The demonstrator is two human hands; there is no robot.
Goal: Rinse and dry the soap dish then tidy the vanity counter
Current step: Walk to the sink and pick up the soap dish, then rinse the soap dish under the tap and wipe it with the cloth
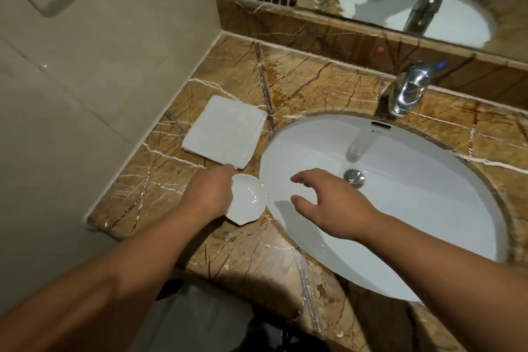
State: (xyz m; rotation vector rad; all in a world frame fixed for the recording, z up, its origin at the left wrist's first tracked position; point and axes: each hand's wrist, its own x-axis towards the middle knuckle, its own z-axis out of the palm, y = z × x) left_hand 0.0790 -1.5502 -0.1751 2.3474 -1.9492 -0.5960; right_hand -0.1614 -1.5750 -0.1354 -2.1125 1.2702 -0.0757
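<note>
My left hand (210,194) grips the white soap dish (248,203) by its 9 o'clock rim over the marble counter (285,77), folded cloth (224,134) at its 11 o'clock, sink (428,208) at 3 o'clock, where my right hand (331,203) hovers, fingers spread, empty.

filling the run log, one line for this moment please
left hand: holds soap dish | right hand: open over sink | cloth: folded on counter

Folded cloth (224,136) crowds the left counter (300,77); the sink (414,223) seems open below the faucet (407,93).
</note>
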